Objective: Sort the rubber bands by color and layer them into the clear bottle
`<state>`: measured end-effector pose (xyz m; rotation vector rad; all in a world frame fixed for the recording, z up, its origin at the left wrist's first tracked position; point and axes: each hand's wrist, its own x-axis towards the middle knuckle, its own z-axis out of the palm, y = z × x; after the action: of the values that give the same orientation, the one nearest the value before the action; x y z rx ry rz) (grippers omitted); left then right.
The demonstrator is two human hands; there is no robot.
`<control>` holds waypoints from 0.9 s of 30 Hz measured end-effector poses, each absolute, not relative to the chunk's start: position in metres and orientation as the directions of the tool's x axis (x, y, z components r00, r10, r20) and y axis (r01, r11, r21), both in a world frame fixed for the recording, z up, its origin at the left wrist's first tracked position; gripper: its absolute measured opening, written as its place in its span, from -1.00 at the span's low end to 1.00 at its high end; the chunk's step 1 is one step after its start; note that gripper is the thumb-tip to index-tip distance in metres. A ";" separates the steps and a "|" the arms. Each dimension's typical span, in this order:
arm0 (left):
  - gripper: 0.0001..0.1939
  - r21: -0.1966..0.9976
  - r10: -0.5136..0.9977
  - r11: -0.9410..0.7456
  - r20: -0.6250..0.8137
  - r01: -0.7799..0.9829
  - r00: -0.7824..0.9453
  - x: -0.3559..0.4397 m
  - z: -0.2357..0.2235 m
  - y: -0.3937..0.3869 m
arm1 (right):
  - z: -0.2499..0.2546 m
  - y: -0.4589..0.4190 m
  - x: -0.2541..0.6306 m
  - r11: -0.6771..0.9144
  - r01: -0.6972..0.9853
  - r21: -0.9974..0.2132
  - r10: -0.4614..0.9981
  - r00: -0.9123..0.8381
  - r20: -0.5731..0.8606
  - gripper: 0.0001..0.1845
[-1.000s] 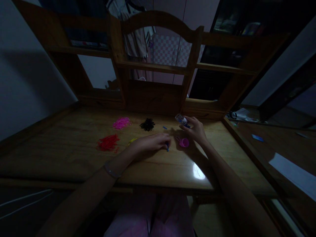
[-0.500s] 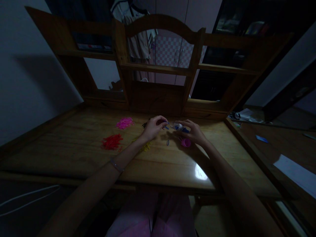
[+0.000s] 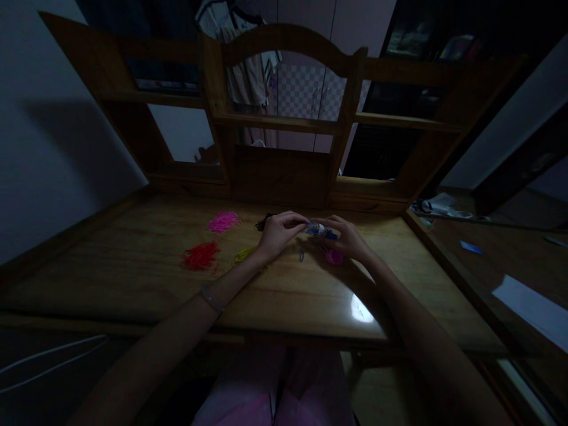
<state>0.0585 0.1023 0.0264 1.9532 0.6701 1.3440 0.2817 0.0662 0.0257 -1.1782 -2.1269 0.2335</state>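
My right hand (image 3: 351, 239) grips a small clear bottle (image 3: 320, 229) lying on its side above the desk, dark blue bits inside it. At the bottle's mouth, the fingers of my left hand (image 3: 278, 235) are pinched together on small blue bands (image 3: 309, 224), partly hidden by the fingertips. Below the right hand sits a pink cap-like piece (image 3: 334, 256). A single small dark loop (image 3: 302, 256) lies between the hands. Beside my left wrist is a yellow pile of bands (image 3: 243, 255), partly covered by the forearm; a black pile (image 3: 263, 222) shows behind that hand.
A pink pile of bands (image 3: 223, 222) and a red pile (image 3: 200, 256) lie on the left of the wooden desk (image 3: 284, 302). Wooden shelving (image 3: 284, 123) rises along the back edge. Paper (image 3: 532, 307) and a blue card (image 3: 470, 247) rest on the surface at right.
My left hand has moved right, bringing its pinched fingers with the blue bands up to the bottle's mouth. The right hand and bottle have stayed nearly in place.
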 end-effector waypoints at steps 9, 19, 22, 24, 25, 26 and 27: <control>-0.78 0.780 0.766 -0.619 0.573 0.092 0.292 0.057 0.023 0.104 | 0.029 0.064 0.282 0.567 0.676 -0.471 0.808 -0.345 0.477 -0.44; -0.84 0.660 0.672 -0.721 0.594 0.209 0.443 0.055 0.023 0.100 | 0.034 0.061 0.280 0.574 0.679 -0.458 0.801 -0.350 0.485 -0.46; -0.88 0.662 0.675 -0.725 0.625 0.193 0.392 0.055 0.025 0.100 | 0.036 0.060 0.279 0.580 0.676 -0.455 0.796 -0.352 0.492 -0.45; -0.91 0.655 0.675 -0.731 0.650 0.193 0.350 0.055 0.027 0.099 | 0.037 0.059 0.278 0.580 0.671 -0.462 0.797 -0.352 0.490 -0.45; -0.93 0.654 0.675 -0.732 0.656 0.192 0.338 0.055 0.028 0.099 | 0.037 0.059 0.278 0.578 0.669 -0.467 0.800 -0.352 0.486 -0.45; -0.94 0.657 0.676 -0.730 0.656 0.188 0.336 0.055 0.029 0.099 | 0.036 0.058 0.278 0.578 0.665 -0.474 0.802 -0.353 0.482 -0.45; -0.94 0.664 0.679 -0.726 0.649 0.180 0.344 0.055 0.029 0.100 | 0.036 0.058 0.278 0.578 0.661 -0.479 0.803 -0.355 0.478 -0.45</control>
<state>0.0546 0.0996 0.0288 2.1296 0.7493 1.3699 0.2781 0.0584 0.0357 -1.1618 -2.1173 0.2634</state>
